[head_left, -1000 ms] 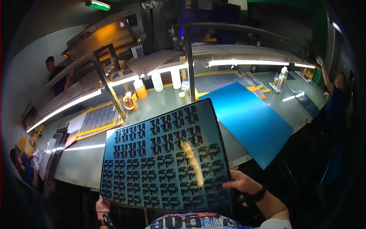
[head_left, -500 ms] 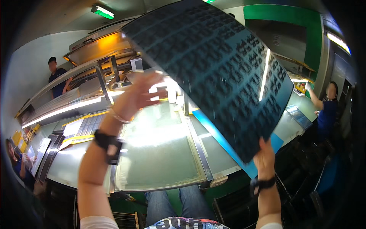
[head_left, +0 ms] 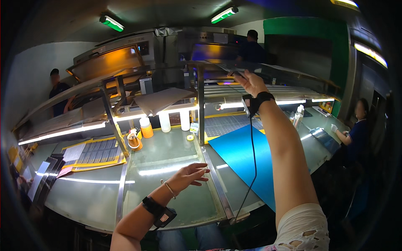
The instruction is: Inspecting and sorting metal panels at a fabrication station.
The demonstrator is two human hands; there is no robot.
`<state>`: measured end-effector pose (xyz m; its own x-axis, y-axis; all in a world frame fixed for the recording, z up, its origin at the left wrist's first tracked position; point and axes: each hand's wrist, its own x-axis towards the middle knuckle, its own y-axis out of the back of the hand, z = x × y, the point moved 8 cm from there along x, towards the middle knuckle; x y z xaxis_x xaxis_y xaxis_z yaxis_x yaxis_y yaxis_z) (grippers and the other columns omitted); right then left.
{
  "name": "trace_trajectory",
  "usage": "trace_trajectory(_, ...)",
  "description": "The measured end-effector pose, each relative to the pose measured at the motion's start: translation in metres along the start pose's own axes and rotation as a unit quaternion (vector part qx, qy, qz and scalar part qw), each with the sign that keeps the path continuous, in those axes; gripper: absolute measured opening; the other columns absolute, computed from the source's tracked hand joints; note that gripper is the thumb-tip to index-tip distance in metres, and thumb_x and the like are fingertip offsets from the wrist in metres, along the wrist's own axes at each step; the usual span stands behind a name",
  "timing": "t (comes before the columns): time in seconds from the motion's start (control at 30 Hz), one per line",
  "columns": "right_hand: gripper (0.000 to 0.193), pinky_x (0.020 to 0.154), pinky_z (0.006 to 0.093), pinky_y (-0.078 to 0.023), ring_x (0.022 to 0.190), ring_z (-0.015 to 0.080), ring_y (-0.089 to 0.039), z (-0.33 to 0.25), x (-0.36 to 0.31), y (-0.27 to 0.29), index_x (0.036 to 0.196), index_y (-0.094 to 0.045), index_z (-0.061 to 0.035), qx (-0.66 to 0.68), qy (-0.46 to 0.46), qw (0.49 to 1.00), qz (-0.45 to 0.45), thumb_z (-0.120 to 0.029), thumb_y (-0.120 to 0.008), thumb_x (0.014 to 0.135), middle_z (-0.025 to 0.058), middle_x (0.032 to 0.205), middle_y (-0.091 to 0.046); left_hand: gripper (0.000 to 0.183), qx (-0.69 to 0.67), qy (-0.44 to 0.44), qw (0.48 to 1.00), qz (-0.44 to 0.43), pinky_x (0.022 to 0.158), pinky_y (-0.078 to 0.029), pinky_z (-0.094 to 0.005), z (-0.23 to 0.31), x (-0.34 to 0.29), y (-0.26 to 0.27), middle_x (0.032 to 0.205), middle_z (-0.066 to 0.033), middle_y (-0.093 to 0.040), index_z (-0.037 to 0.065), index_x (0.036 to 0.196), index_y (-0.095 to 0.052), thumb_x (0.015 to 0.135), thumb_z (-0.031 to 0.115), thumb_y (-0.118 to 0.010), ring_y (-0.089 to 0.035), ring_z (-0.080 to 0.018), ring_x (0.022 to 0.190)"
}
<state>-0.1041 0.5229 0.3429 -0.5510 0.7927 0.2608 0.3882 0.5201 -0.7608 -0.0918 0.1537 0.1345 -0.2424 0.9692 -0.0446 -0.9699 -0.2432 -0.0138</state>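
Note:
My right hand is raised to the upper shelf at the far side of the table. Its fingers are closed at the near edge of a thin dark sheet, seen almost edge-on on the shelf, its surface mostly hidden. My left hand hovers over the glass-topped table, fingers spread and holding nothing. Below my right arm, a glossy blue sheet lies on the tabletop. A thin black cable hangs from the band on my right wrist.
Bottles and an orange tape roll stand under the shelf. Striped, yellow-edged sheets lie at left. A metal post supports the shelf. One person works at right; others stand at far left and behind the shelf.
The large dark patterned sheet has gone from in front of me up to shelf level. My right hand rose with it; my left hand came away and dropped toward the table.

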Motion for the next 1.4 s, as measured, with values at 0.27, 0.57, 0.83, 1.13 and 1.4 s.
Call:
trace_trajectory(0.27, 0.037, 0.058, 0.0373, -0.046, 0.068, 0.0209, -0.063, -0.080, -0.194, 0.202, 0.073, -0.065, -0.0020, -0.884, -0.077, 0.438, -0.145, -0.038, -0.057, 0.082, 0.0149, 0.070, -0.063, 0.048, -0.053, 0.044, 0.997, -0.039, 0.085, -0.048, -0.0319, -0.036, 0.025, -0.005, 0.120, -0.0120, -0.054, 0.003, 0.127, -0.043, 0.090, 0.032, -0.053, -0.057, -0.0228, 0.104)
trace_trajectory(0.57, 0.023, 0.064, 0.0240, -0.046, 0.071, 0.0138, -0.060, -0.027, -0.436, 0.436, 0.087, -0.060, -0.0051, -0.348, -0.247, 0.866, 0.261, -0.028, -0.062, 0.083, 0.0037, 0.078, -0.061, 0.052, -0.169, 0.200, 0.955, -0.141, 0.092, -0.044, -0.0375, -0.146, 0.046, -0.133, 0.121, -0.0156, -0.052, -0.002, 0.123, -0.043, 0.091, 0.039, -0.049, -0.053, -0.0270, 0.111)
trace_trajectory(0.83, 0.019, 0.080, 0.0292, -0.049, 0.081, 0.0167, -0.063, 0.030, -0.533, 0.260, 0.092, -0.064, 0.0013, -0.336, -0.382, 0.860, -0.047, -0.015, -0.055, 0.088, 0.0099, 0.091, -0.066, 0.052, -0.425, 0.217, 0.876, -0.071, 0.084, -0.050, -0.0388, -0.180, 0.014, -0.171, 0.118, -0.0157, -0.052, 0.003, 0.128, -0.036, 0.089, 0.032, -0.055, -0.058, -0.0256, 0.098)
trace_trajectory(1.13, 0.082, 0.105, 0.0388, -0.027, 0.131, 0.0281, -0.028, -0.168, -0.559, 0.342, 0.138, -0.021, 0.0033, -0.643, -0.168, 0.721, 0.194, -0.034, -0.066, 0.081, 0.0228, 0.140, -0.029, 0.031, -0.291, 0.101, 0.951, -0.040, 0.077, -0.053, -0.0348, -0.139, -0.022, -0.098, 0.101, -0.0115, -0.061, 0.000, 0.111, -0.049, 0.081, -0.001, -0.058, -0.062, -0.0207, 0.087)
trace_trajectory(1.4, 0.045, 0.087, 0.0315, -0.044, 0.100, 0.0185, -0.055, -0.135, -0.607, 0.340, 0.123, -0.044, -0.0009, -0.250, -0.182, 0.917, 0.252, -0.025, -0.059, 0.088, 0.0089, 0.113, -0.055, 0.044, -0.123, 0.093, 0.964, -0.218, 0.090, -0.044, -0.0311, -0.088, 0.016, -0.135, 0.114, -0.0099, -0.057, 0.000, 0.124, -0.045, 0.084, 0.009, -0.060, -0.054, -0.0161, 0.104)
